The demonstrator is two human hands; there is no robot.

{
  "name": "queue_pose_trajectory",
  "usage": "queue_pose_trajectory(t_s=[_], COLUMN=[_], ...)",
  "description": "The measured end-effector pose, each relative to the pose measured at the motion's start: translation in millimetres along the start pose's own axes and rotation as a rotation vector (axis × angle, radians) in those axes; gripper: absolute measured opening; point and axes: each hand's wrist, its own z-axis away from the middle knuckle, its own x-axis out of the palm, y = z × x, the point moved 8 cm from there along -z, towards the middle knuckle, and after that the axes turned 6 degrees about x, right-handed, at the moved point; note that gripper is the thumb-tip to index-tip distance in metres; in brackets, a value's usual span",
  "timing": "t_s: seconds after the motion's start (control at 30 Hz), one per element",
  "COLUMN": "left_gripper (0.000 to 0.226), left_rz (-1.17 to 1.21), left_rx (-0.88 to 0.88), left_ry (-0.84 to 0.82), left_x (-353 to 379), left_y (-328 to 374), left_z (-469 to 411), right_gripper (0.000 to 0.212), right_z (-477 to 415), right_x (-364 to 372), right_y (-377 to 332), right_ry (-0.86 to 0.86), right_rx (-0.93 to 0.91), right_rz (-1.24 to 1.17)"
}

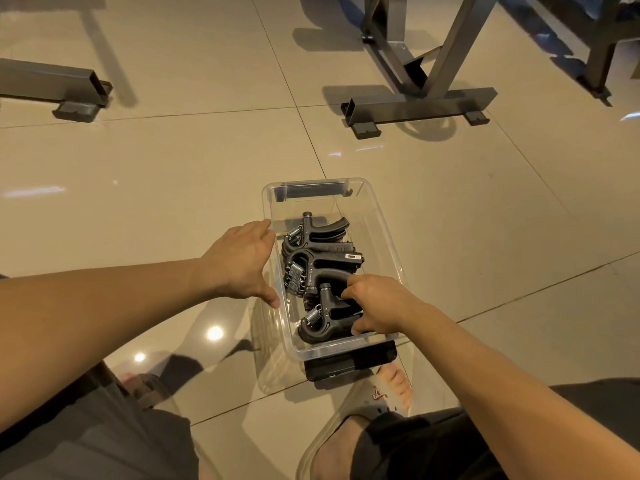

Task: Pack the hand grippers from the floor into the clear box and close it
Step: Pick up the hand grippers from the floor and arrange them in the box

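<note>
The right hand reaches down into the clear box, and its grip is closed: the fingers curl over the handle of the nearest hand gripper, with the thumb tucked under its lower handle. That gripper lies at the near end of the box, directly under the grip, its spring to the left.

The left hand is outside the box. Its grip is spread wide and holds nothing; the straight fingers and thumb lie against the left wall at the rim.

All the hand grippers in view are inside the box, none on the floor. Three black ones show on top, in a row from far end to near end, each with a steel coil spring. Darker shapes beneath them suggest more, but I cannot count those.

The box is one, open-topped, standing on the tiled floor with two black latches, one at the far end and one at the near end. Three gray metal frame feet stand well beyond it.
</note>
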Motion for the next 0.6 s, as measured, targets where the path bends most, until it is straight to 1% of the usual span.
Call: queue_pose_trajectory(t_s=[0.1, 0.23, 0.33, 0.5, 0.6], left_gripper=[0.136, 0.135, 0.135, 0.134, 0.137], left_rz=[0.001, -0.01, -0.015, -0.018, 0.032], left_rx=[-0.009, -0.013, -0.014, -0.011, -0.021], left_ry=[-0.006, -0.02, -0.025, -0.011, 0.001], left_x=[-0.9, -4.5, -5.4, -5.1, -2.3], left_y=[0.7, 3.4, 4.0, 3.5, 1.2], left_z=[0.6, 0.7, 1.1, 0.7, 1.4], right_gripper=[0.053, 0.054, 0.047, 0.051, 0.052], right_z=[-1.6, -3.8, -4.5, -6.9, -8.3], right_x=[6.8, 13.7, 17.8, 20.8, 21.8], right_y=[3.2, 5.0, 7.0, 12.9, 11.9], right_ry=[0.005, 0.003, 0.006, 0.005, 0.004], right_rx=[0.013, 0.015, 0.023, 0.079, 0.081], right_rz=[0.006, 0.005, 0.043, -0.051, -0.067])
